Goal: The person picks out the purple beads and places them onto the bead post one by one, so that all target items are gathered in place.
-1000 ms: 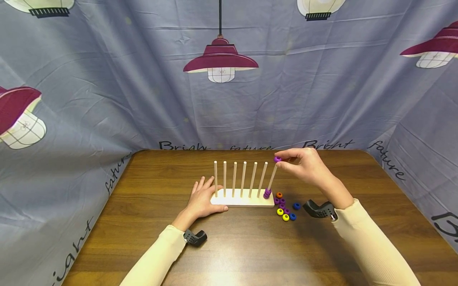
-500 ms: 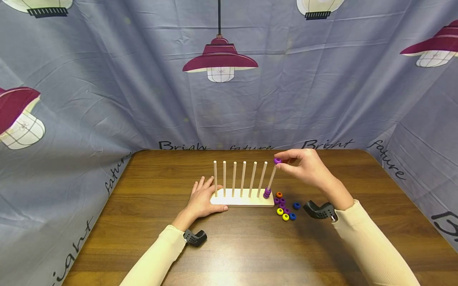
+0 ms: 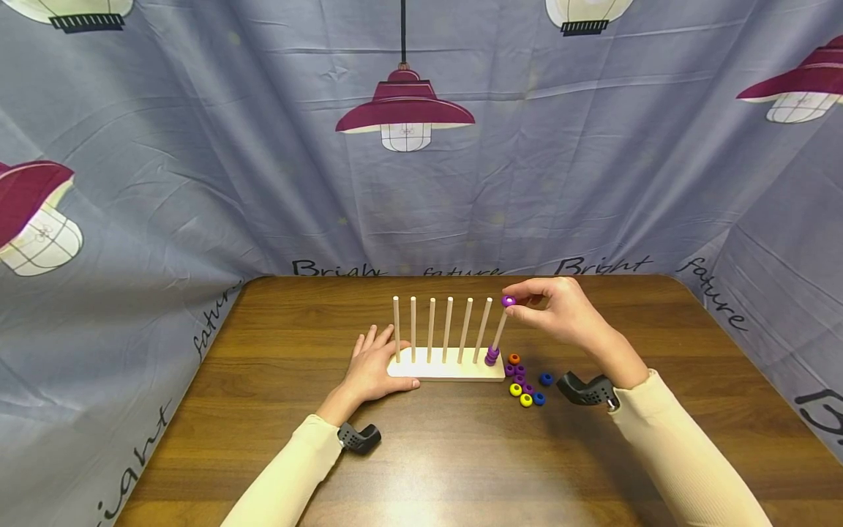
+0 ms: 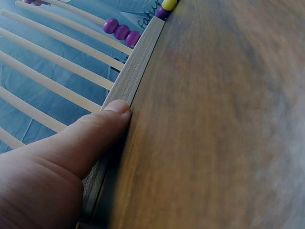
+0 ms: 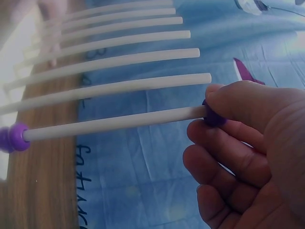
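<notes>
A pale wooden peg rack [image 3: 448, 373] with several upright pegs stands on the table. My left hand [image 3: 372, 371] grips its left end, the thumb [image 4: 107, 121] along the front edge and the other fingers behind. At the top of the rightmost peg [image 5: 119, 124], my right hand [image 3: 556, 307] pinches a purple bead [image 3: 508, 301] between thumb and fingers. The peg's tip is in the bead's hole. Three purple beads [image 4: 121, 32] are stacked at the foot of that same peg. The other pegs carry no beads.
Loose beads lie just right of the rack: an orange bead [image 3: 514, 359], several purple beads [image 3: 519, 380], two yellow beads [image 3: 516, 390] and two blue beads [image 3: 546, 379]. The brown wooden table [image 3: 448, 461] meets a grey-blue curtain [image 3: 408, 212] at its back and sides.
My right hand has lowered slightly and shifted a little left, bringing the purple bead onto the tip of the rightmost peg. The left hand and the rack stay put.
</notes>
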Demonstrator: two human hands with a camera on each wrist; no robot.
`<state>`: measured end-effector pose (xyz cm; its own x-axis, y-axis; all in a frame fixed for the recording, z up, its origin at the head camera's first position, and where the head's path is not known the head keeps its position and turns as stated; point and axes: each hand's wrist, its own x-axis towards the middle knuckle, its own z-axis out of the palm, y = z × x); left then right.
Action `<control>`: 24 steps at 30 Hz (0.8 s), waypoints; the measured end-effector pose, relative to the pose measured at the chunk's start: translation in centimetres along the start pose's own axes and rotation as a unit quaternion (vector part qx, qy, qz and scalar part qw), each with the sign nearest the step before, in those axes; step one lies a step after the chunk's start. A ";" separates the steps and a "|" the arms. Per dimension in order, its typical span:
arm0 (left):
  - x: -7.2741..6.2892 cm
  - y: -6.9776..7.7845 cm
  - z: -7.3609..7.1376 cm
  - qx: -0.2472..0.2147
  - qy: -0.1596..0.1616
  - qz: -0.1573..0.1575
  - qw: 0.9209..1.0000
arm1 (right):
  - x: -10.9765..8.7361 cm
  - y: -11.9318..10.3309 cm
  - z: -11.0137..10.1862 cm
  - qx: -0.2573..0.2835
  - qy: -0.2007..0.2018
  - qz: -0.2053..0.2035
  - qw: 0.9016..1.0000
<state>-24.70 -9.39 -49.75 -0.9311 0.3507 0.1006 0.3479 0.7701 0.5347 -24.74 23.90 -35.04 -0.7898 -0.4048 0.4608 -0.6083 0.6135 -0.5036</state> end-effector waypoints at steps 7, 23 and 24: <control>0.0 0.0 0.0 0.000 -0.002 -0.002 1.000 | -0.1 0.0 0.0 0.001 -0.005 -0.001 1.000; 0.0 0.0 0.0 -0.002 -0.004 -0.003 1.000 | -0.3 0.1 0.1 -0.005 -0.004 -0.001 1.000; 0.0 0.0 0.0 -0.001 -0.004 -0.003 1.000 | -0.3 0.1 0.0 -0.007 -0.003 -0.002 1.000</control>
<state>-24.71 -9.39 -49.73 -0.9320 0.3510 0.0903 0.3423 0.7708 0.5372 -24.53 24.04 -35.26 -0.7882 -0.4115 0.4575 -0.6099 0.6211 -0.4921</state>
